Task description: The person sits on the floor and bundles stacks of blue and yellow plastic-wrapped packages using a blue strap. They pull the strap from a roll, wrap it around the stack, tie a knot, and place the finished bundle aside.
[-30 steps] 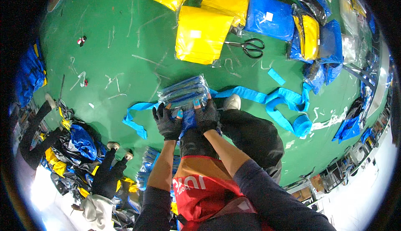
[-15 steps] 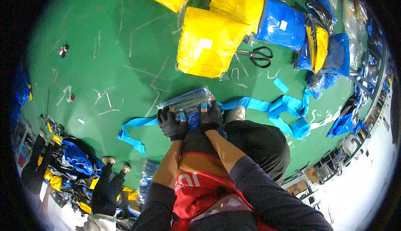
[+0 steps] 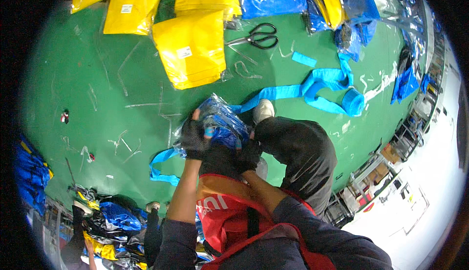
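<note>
Left hand (image 3: 195, 140) in dark glove grips blue bagged bundle (image 3: 222, 123) held over green floor (image 3: 97, 99); right hand (image 3: 249, 154) seems clamped under it, partly hidden; scissors (image 3: 256, 36) well apart.

Three yellow packets (image 3: 193, 50), one scissors (image 3: 256, 36)

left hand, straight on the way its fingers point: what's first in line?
The left hand already grips the clear-wrapped blue bundle. Beyond it, up-frame, probably bare green floor, then the yellow bagged packet. Depth is unclear.
</note>
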`<action>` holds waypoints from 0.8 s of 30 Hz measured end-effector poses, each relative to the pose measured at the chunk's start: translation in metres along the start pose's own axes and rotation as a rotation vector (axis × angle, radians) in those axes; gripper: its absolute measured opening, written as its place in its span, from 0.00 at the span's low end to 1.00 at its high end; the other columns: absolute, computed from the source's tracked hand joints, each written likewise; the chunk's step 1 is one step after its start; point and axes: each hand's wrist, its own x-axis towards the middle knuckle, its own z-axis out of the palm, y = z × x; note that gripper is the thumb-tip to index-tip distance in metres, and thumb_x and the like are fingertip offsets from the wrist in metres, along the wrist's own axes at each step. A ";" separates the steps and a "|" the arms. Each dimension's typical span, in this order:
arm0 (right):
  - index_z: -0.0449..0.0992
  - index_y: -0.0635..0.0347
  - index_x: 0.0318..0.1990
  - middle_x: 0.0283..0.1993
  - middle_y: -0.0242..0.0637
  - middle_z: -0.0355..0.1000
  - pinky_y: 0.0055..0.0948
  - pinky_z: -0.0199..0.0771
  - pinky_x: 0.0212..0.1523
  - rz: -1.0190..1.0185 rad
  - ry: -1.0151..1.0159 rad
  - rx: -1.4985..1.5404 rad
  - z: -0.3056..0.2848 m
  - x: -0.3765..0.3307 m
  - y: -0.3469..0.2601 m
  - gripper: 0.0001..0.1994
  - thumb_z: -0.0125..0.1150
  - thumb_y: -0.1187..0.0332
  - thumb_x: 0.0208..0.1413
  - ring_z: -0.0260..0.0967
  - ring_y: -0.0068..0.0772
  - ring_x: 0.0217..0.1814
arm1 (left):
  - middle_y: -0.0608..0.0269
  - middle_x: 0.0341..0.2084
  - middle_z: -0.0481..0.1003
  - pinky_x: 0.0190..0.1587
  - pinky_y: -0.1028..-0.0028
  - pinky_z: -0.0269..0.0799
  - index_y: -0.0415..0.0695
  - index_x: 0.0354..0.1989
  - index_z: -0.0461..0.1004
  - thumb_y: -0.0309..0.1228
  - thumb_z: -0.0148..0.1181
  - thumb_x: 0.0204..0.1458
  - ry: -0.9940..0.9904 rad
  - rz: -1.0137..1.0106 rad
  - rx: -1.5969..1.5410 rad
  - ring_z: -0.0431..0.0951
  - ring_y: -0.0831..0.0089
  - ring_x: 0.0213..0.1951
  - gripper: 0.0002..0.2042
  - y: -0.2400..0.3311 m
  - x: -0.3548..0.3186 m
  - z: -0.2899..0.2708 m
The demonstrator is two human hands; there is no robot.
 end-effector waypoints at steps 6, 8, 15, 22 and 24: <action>0.51 0.55 0.63 0.49 0.51 0.65 0.43 0.60 0.50 0.099 -0.126 -0.243 0.004 -0.003 0.043 0.29 0.39 0.52 0.56 0.63 0.53 0.48 | 0.48 0.40 0.71 0.46 0.56 0.64 0.47 0.48 0.68 0.45 0.57 0.38 -0.262 -0.112 0.096 0.70 0.49 0.42 0.26 0.011 0.024 0.018; 0.53 0.54 0.62 0.48 0.51 0.66 0.43 0.61 0.48 0.023 -0.115 -0.304 0.010 0.008 0.051 0.28 0.37 0.52 0.56 0.64 0.52 0.47 | 0.48 0.38 0.72 0.43 0.55 0.65 0.47 0.45 0.70 0.45 0.57 0.39 -0.272 -0.143 0.110 0.70 0.49 0.40 0.24 0.008 0.026 0.023; 0.49 0.57 0.63 0.49 0.44 0.66 0.36 0.63 0.48 -0.143 -0.147 0.013 0.013 0.034 0.067 0.27 0.40 0.61 0.56 0.65 0.41 0.46 | 0.50 0.32 0.72 0.38 0.55 0.66 0.46 0.38 0.71 0.44 0.58 0.36 -0.110 -0.054 0.185 0.71 0.50 0.36 0.21 0.002 0.034 0.040; 0.46 0.57 0.64 0.49 0.45 0.67 0.35 0.64 0.46 -0.169 -0.242 -0.017 0.019 0.044 0.077 0.29 0.44 0.60 0.56 0.66 0.40 0.46 | 0.53 0.31 0.72 0.39 0.57 0.66 0.47 0.36 0.72 0.44 0.61 0.31 -0.089 -0.078 0.029 0.72 0.52 0.35 0.22 -0.004 0.028 0.039; 0.45 0.56 0.64 0.49 0.45 0.67 0.35 0.65 0.45 -0.176 -0.263 -0.042 0.017 0.043 0.077 0.30 0.45 0.59 0.56 0.67 0.39 0.45 | 0.52 0.32 0.72 0.38 0.57 0.67 0.46 0.37 0.72 0.46 0.60 0.32 -0.072 0.001 0.156 0.72 0.52 0.35 0.23 -0.003 0.033 0.039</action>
